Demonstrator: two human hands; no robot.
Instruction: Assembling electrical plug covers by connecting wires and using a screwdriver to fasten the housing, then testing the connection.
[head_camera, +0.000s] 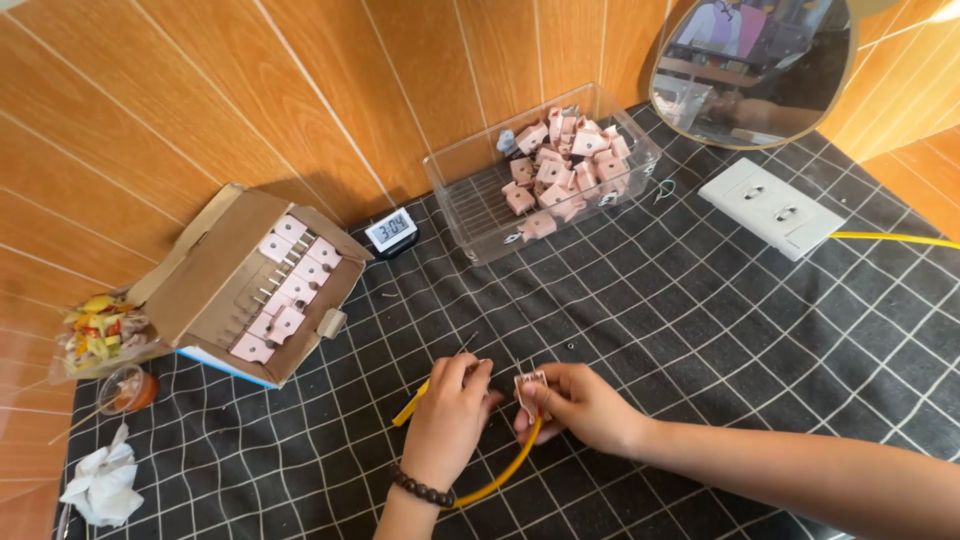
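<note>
My left hand (447, 420), with a dark bead bracelet at the wrist, pinches a thin wire tip near the end of a yellow cable (518, 458) that loops under both hands. My right hand (578, 405) holds a small pink square part (529, 383) between thumb and fingers, right beside the left fingertips. Both hands rest low over the black grid-patterned cloth (700, 330).
A clear plastic box (470, 215) of several pink parts sits at the back. An open cardboard box (205, 270) with rows of pink parts lies at left. Also present: small digital timer (392, 232), white double socket (772, 208) with yellow lead, round mirror (752, 70), food cup (100, 335), crumpled tissue (103, 485).
</note>
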